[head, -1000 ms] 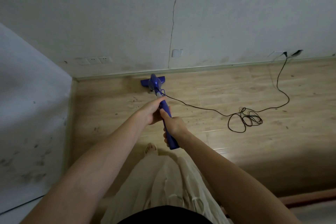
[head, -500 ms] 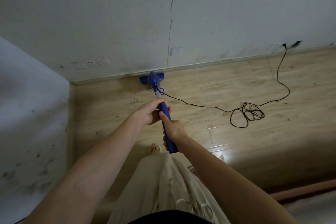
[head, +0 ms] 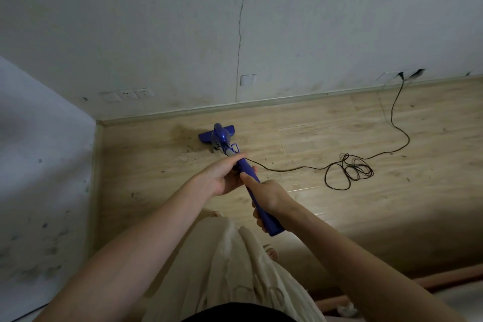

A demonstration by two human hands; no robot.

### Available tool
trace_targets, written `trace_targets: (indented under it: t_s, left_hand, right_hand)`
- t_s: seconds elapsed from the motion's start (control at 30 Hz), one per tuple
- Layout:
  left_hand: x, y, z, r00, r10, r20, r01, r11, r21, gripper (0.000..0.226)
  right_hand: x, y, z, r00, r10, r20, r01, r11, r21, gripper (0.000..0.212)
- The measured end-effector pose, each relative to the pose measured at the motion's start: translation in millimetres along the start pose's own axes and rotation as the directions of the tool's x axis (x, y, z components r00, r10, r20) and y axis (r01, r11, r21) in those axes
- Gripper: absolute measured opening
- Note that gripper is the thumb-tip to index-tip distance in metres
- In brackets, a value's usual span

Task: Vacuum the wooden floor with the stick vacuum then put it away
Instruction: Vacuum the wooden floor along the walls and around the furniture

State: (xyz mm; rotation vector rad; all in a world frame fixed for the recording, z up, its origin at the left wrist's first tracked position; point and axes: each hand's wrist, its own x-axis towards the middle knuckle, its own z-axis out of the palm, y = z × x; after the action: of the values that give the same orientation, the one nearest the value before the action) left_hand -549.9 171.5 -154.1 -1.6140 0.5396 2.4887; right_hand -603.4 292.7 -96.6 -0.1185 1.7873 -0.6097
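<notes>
From the head camera, looking down: the person holds a blue stick vacuum (head: 247, 175) with both hands. The left hand (head: 222, 178) grips the upper part of the handle nearer the vacuum's head, fingers curled over the top of the shaft. The right hand (head: 270, 197) grips lower down, nearer the butt of the handle, fingers wrapped round it and the thumb laid along the shaft. The two hands sit just beside each other.

Taking the vacuum's head (head: 217, 136) as the marker: it rests on the wooden floor (head: 339, 138), close to the skirting board (head: 261, 106) beyond it and near the corner of the room to its left. A dark smudge of dirt lies on the boards just left of it. A black cord (head: 347, 171) runs from the handle off to the right, loops in a loose tangle on the floor, then climbs to a wall socket (head: 402, 76) far to the right. On the wall beyond and left of the head sits a row of white sockets (head: 128, 94). Nearer than the head, a pale skirt (head: 230, 269) and toes show.
</notes>
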Motion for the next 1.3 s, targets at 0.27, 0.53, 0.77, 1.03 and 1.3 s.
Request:
trace_targets:
  t_s: [0.27, 0.53, 0.77, 1.03, 1.3]
  left_hand:
    - [16, 31, -22, 0.989, 0.108, -0.098, -0.096, 0.988, 0.122, 0.032]
    - [24, 40, -38, 0.987, 0.108, -0.119, -0.089, 0.985, 0.149, 0.033]
    - [5, 35, -29, 0.99, 0.107, -0.096, -0.101, 0.993, 0.06, 0.049]
    - [-17, -7, -25, 0.998, 0.049, -0.051, -0.054, 0.994, -0.093, 0.034]
    - [-14, 22, -53, 0.989, 0.104, -0.102, -0.124, 0.969, -0.215, 0.04]
  right_hand:
    - [33, -26, 36, 0.999, -0.02, -0.032, 0.024, 0.992, 0.121, 0.051]
    - [38, -34, 49, 0.998, -0.041, -0.055, 0.043, 0.999, 0.028, 0.045]
    - [15, -48, 27, 1.0, -0.016, 0.014, 0.017, 0.997, -0.071, 0.049]
    - [-25, -32, 2, 0.993, -0.019, 0.116, 0.047, 0.968, -0.245, 0.048]
    - [-5, -63, 25, 0.988, -0.054, 0.143, 0.09, 0.962, -0.257, 0.048]
